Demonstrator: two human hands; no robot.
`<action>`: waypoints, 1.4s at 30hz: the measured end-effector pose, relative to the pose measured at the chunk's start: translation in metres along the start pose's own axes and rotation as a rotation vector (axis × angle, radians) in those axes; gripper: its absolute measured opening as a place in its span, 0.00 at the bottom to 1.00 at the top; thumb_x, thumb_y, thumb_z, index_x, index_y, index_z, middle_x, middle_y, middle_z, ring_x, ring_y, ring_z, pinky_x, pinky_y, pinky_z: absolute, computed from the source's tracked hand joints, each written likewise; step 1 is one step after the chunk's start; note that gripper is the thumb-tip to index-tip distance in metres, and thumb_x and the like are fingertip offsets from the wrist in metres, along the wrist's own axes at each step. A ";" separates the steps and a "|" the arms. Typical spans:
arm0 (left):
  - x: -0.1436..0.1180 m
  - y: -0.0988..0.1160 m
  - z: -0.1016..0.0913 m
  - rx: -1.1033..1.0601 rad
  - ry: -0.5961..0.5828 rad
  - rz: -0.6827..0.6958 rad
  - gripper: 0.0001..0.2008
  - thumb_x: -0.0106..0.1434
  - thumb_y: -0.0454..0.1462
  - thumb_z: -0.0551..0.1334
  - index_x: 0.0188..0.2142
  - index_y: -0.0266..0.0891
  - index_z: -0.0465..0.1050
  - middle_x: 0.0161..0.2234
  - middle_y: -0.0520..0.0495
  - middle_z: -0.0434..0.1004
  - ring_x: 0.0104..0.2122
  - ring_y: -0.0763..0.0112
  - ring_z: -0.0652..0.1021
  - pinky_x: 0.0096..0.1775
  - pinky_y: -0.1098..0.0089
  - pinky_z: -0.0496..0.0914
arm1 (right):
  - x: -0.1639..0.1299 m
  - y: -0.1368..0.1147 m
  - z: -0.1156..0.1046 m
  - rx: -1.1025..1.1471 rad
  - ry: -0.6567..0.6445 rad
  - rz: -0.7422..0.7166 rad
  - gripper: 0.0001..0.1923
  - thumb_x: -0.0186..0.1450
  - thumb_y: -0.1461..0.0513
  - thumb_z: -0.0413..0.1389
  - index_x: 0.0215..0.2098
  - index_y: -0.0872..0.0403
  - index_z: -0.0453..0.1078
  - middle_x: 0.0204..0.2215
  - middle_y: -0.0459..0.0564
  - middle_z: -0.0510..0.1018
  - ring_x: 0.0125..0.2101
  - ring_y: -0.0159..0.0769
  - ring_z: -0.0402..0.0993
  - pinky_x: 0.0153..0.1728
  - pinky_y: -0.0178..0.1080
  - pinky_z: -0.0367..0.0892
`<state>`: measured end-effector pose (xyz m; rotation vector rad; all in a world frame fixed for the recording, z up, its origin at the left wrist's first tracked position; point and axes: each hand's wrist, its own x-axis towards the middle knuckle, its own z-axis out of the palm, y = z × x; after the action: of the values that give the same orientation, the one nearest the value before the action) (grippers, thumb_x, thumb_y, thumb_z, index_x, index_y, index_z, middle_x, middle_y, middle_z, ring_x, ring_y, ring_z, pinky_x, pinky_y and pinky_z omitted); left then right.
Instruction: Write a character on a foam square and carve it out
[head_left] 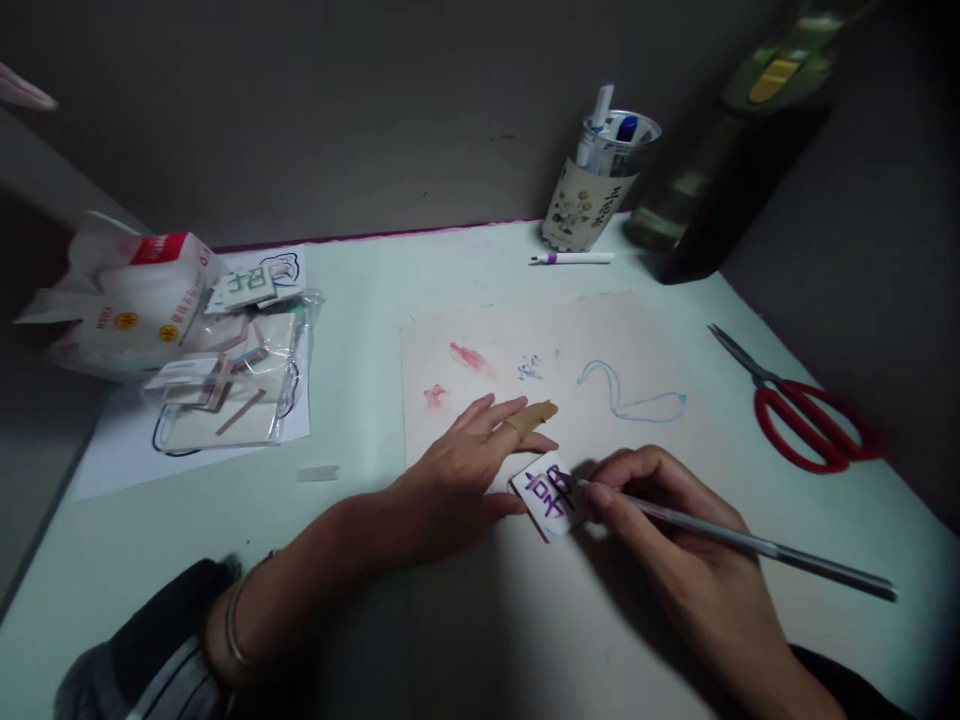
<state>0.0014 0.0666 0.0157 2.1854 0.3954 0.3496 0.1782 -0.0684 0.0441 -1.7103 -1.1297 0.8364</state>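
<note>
Head view: the left hand (465, 465) lies flat, fingers spread, pinning a small card (546, 493) to the paper sheet (600, 340) on the bench (360, 300). The right hand (660, 510) is clamped on a pen (750, 545), its tip on the card. Purple strokes already cover much of the card; the drawing looks well along but unfinished.

left hand (457, 465) flat, right hand (660, 510) fingers pinched

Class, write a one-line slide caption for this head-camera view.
Right hand inks a purple character with a pen on a small card, steadied by the left hand, beside red scissors.
</note>
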 end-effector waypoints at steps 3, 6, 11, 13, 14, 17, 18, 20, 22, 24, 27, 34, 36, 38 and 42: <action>-0.001 0.001 0.004 0.032 0.058 0.014 0.45 0.59 0.32 0.71 0.68 0.46 0.47 0.56 0.45 0.76 0.67 0.54 0.62 0.67 0.43 0.51 | -0.004 0.002 0.000 0.031 -0.003 -0.002 0.08 0.70 0.56 0.57 0.33 0.48 0.69 0.27 0.41 0.74 0.28 0.30 0.68 0.28 0.32 0.63; -0.001 0.004 0.013 0.107 0.177 0.026 0.45 0.55 0.32 0.74 0.66 0.42 0.51 0.53 0.42 0.76 0.61 0.53 0.69 0.66 0.43 0.55 | -0.007 0.003 0.001 0.072 -0.006 0.014 0.09 0.71 0.56 0.56 0.33 0.48 0.68 0.27 0.41 0.74 0.29 0.31 0.69 0.30 0.34 0.63; -0.001 0.010 0.024 0.223 0.271 -0.016 0.50 0.47 0.37 0.79 0.63 0.33 0.55 0.49 0.39 0.76 0.56 0.50 0.72 0.65 0.41 0.55 | -0.007 0.004 0.004 0.056 0.018 0.022 0.08 0.70 0.57 0.57 0.33 0.48 0.68 0.28 0.42 0.75 0.30 0.32 0.70 0.30 0.35 0.63; -0.003 0.011 0.022 0.196 0.248 -0.010 0.50 0.48 0.36 0.78 0.64 0.33 0.54 0.50 0.39 0.75 0.57 0.50 0.72 0.66 0.41 0.54 | -0.007 0.004 0.005 0.051 0.018 0.005 0.09 0.70 0.57 0.57 0.32 0.49 0.67 0.27 0.42 0.74 0.29 0.32 0.69 0.30 0.36 0.63; -0.003 0.011 0.021 0.175 0.240 -0.008 0.49 0.49 0.34 0.77 0.64 0.33 0.53 0.51 0.39 0.75 0.58 0.51 0.71 0.66 0.42 0.53 | -0.007 0.004 0.005 0.051 0.017 -0.001 0.09 0.71 0.57 0.56 0.32 0.49 0.66 0.26 0.42 0.73 0.29 0.32 0.69 0.30 0.36 0.62; -0.005 0.010 0.018 0.119 0.225 -0.007 0.44 0.52 0.28 0.72 0.65 0.35 0.53 0.52 0.41 0.75 0.60 0.52 0.69 0.67 0.43 0.51 | -0.009 0.004 0.007 0.031 -0.004 -0.004 0.09 0.72 0.57 0.55 0.33 0.49 0.66 0.27 0.43 0.72 0.28 0.33 0.67 0.29 0.37 0.61; -0.005 0.009 0.018 0.105 0.227 -0.008 0.43 0.53 0.28 0.70 0.65 0.35 0.53 0.52 0.41 0.75 0.61 0.52 0.69 0.67 0.43 0.51 | -0.010 0.004 0.007 0.016 -0.013 -0.002 0.09 0.72 0.57 0.54 0.33 0.49 0.65 0.28 0.43 0.72 0.28 0.33 0.67 0.28 0.37 0.61; -0.005 0.008 0.018 0.086 0.235 -0.010 0.41 0.54 0.28 0.69 0.64 0.36 0.54 0.51 0.41 0.76 0.61 0.52 0.68 0.67 0.42 0.51 | -0.011 0.005 0.009 -0.013 -0.024 0.000 0.08 0.72 0.58 0.54 0.34 0.49 0.65 0.29 0.44 0.73 0.29 0.33 0.68 0.28 0.37 0.61; -0.005 0.008 0.019 0.075 0.246 -0.010 0.41 0.54 0.28 0.68 0.64 0.36 0.54 0.51 0.42 0.76 0.60 0.52 0.69 0.67 0.41 0.51 | -0.012 0.006 0.010 -0.032 -0.021 0.003 0.08 0.72 0.58 0.54 0.34 0.49 0.65 0.30 0.45 0.73 0.30 0.34 0.68 0.28 0.38 0.62; -0.004 0.007 0.020 0.067 0.250 -0.005 0.40 0.54 0.28 0.68 0.64 0.36 0.54 0.51 0.42 0.76 0.60 0.52 0.69 0.67 0.41 0.51 | -0.012 0.006 0.011 -0.047 -0.015 0.014 0.08 0.72 0.57 0.55 0.34 0.49 0.66 0.30 0.45 0.73 0.29 0.34 0.68 0.28 0.38 0.62; -0.004 0.007 0.020 0.060 0.250 -0.009 0.40 0.54 0.27 0.68 0.64 0.36 0.55 0.51 0.42 0.77 0.60 0.53 0.69 0.67 0.42 0.51 | -0.011 0.007 0.011 -0.065 -0.020 0.020 0.09 0.71 0.56 0.55 0.34 0.49 0.66 0.30 0.46 0.74 0.28 0.33 0.68 0.27 0.38 0.62; -0.003 0.006 0.020 0.057 0.254 -0.010 0.39 0.54 0.28 0.69 0.63 0.35 0.56 0.50 0.42 0.77 0.60 0.54 0.70 0.67 0.42 0.50 | -0.010 0.008 0.012 -0.084 -0.031 0.032 0.08 0.71 0.56 0.55 0.34 0.49 0.67 0.32 0.47 0.76 0.31 0.35 0.70 0.29 0.38 0.64; -0.004 0.006 0.020 0.054 0.256 -0.004 0.39 0.54 0.28 0.69 0.63 0.36 0.56 0.50 0.42 0.77 0.60 0.53 0.69 0.67 0.41 0.50 | -0.010 0.008 0.012 -0.095 -0.030 0.028 0.09 0.71 0.56 0.55 0.34 0.49 0.67 0.31 0.47 0.76 0.29 0.34 0.69 0.28 0.38 0.64; -0.004 0.005 0.020 0.047 0.255 -0.008 0.39 0.54 0.28 0.68 0.63 0.37 0.56 0.50 0.42 0.77 0.60 0.53 0.69 0.66 0.40 0.51 | -0.010 0.007 0.012 -0.106 -0.026 0.030 0.09 0.71 0.56 0.55 0.34 0.49 0.67 0.30 0.46 0.75 0.28 0.34 0.69 0.26 0.37 0.63; -0.004 0.005 0.020 0.042 0.252 -0.023 0.39 0.54 0.28 0.68 0.63 0.38 0.56 0.50 0.43 0.78 0.60 0.52 0.69 0.67 0.39 0.50 | -0.009 0.005 0.012 -0.149 -0.022 0.037 0.10 0.71 0.55 0.55 0.33 0.50 0.67 0.28 0.45 0.75 0.26 0.32 0.67 0.25 0.37 0.62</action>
<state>0.0063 0.0479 0.0078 2.1818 0.5705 0.6115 0.1662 -0.0741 0.0354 -1.8530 -1.2039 0.8126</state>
